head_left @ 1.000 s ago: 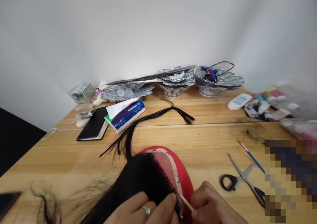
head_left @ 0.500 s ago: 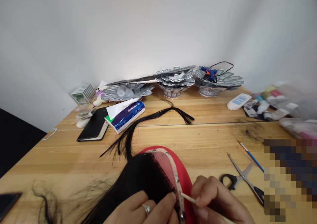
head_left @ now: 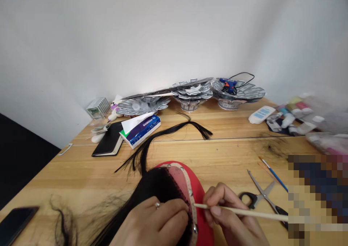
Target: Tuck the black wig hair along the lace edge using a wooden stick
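A red head form [head_left: 199, 195] lies on the wooden table [head_left: 81, 173] near the front edge, with a lace cap and long black hair [head_left: 154, 188] on it. My left hand [head_left: 154, 222], a ring on one finger, presses down on the hair at the lace edge with fingers curled. My right hand [head_left: 231, 217] pinches a thin pale wooden stick [head_left: 244, 212] whose tip touches the lace strip [head_left: 189, 191]. A strand of black hair [head_left: 174, 130] runs away across the table.
Black-handled scissors [head_left: 261, 195] and a blue-tipped paintbrush [head_left: 274, 173] lie right of my right hand. A tissue pack [head_left: 141, 128], a black notebook [head_left: 108, 142], card bowls [head_left: 190, 91] with a glue gun [head_left: 227, 84], a white tube [head_left: 262, 113] and paint bottles stand farther back. A phone [head_left: 15, 226] lies front left.
My right hand has shifted and turned, so the stick now lies nearly level and shows its full length to the right. The view has dipped and shifted slightly right. My left hand stays on the hair.
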A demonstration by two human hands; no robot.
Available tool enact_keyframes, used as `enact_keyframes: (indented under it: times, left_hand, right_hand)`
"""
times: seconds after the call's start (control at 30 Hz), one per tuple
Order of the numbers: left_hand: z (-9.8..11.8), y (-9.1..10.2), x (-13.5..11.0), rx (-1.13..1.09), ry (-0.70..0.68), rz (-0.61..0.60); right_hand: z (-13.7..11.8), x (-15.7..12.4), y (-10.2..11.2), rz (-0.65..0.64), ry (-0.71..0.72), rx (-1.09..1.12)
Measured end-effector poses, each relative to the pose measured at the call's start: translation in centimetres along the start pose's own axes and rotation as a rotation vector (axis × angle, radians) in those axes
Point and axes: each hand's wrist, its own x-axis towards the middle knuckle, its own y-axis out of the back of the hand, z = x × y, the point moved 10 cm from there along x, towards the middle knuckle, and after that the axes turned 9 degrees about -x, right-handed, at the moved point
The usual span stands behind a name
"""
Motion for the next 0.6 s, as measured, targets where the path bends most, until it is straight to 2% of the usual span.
enact_keyframes:
  times: [0.13, 0.27, 0.43, 0.6]
  left_hand:
    - [-0.8, -0.8, 0.3, -0.179, 0.12, -0.08]
    - [-2.2, -1.4, 0.7, -0.343, 0.349, -0.166]
    - [-3.6, -1.9, 0.9, -0.361, 0.558, -0.209]
    - [-3.4, -2.8, 1.4, -0.299, 0.631, -0.388]
  right_hand:
    - [0.3, 0.3, 0.2, 0.007, -0.036, 0.041]
    - [0.2, 0.4, 0.2, 0.011, -0.039, 0.052]
    - [0.0, 0.4, -0.3, -0.026, -0.027, 0.034]
    - [-0.1, 0.1, -0.5, -0.035, -0.045, -0.001]
